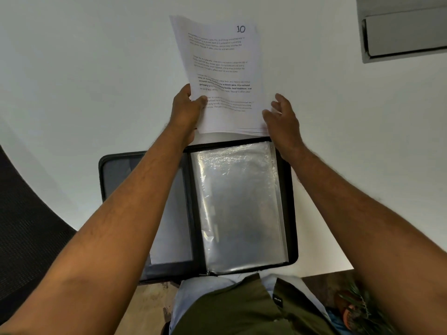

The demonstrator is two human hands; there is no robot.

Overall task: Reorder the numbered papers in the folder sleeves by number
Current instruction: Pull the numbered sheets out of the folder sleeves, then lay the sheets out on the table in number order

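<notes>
A stack of printed papers [222, 68], its top sheet marked 10, is lifted above the white table beyond the folder. My left hand [185, 110] grips the stack's lower left edge, thumb on the top sheet. My right hand [281, 117] touches the lower right corner with loosely spread fingers. The black zip folder [291, 213] lies open below my hands. Its clear plastic sleeves [239, 204] on the right side look empty. My left forearm hides part of the left inner pocket.
The white table [84, 81] carries the folder near its front edge. A grey box-like object [406, 30] sits at the far right. A dark chair back [26, 226] stands at the left. A potted plant [355, 308] is on the floor at lower right.
</notes>
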